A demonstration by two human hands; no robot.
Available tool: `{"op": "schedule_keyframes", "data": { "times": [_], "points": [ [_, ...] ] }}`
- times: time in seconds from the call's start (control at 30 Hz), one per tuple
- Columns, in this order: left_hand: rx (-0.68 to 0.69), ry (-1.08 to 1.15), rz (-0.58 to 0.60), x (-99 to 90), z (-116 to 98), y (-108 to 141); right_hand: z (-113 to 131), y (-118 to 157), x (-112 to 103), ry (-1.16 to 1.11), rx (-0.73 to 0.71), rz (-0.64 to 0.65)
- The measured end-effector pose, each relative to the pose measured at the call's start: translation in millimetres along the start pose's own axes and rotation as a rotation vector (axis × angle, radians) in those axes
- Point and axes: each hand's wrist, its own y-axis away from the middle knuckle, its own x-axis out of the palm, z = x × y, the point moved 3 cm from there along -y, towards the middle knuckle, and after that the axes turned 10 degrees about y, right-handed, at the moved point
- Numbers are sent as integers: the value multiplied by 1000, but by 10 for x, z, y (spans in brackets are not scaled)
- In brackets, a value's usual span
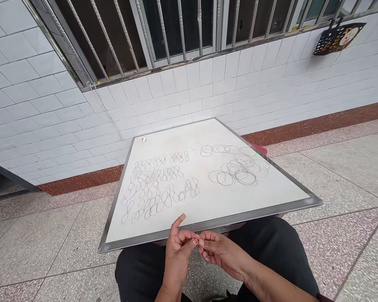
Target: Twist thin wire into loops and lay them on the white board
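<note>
My left hand [180, 248] and my right hand [219, 252] meet just off the near edge of a white tabletop [208, 205], above my lap. Thumb and forefinger are pinched together on each, tip against tip. Whatever they hold is too small and hidden to make out. One left finger, with a tan wrap at its tip, points up and away. Beyond my hands, thin dark wire-like loops twisted into figure eights [166, 199] lie in rows on the left. To the right is a loose pile of larger round loops [239, 174], overlapping one another.
A metal rim [258, 214] borders the tabletop. Near its far left corner lies a small red and white item [144, 140]. Behind stand a tiled wall [176, 98] and a barred window, with a dark patterned basket [337, 40] hanging at right. Speckled floor surrounds the table.
</note>
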Motion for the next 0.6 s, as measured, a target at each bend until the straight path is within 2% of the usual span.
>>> {"op": "schedule_keyframes", "data": {
  "times": [0.1,0.2,0.3,0.4,0.5,0.6],
  "points": [
    [-34,5,-48,-52,60,-33,-47,-26,-31,-20,72,-24],
    [-64,-38,-147,-104,102,-39,-23,-65,-56,162,-4,-113],
    [-44,-54,-179,-108,127,-24,1,-101,-51,316,-99,-160],
    [2,-45,-208,-100,163,-17,-10,-128,-42,370,-207,-176],
    [31,-74,-247,-125,183,-46,-17,-158,-79,405,-222,-197],
    [75,-152,-269,-200,115,-100,146,-218,-190,482,-230,-227]
  ]
}}
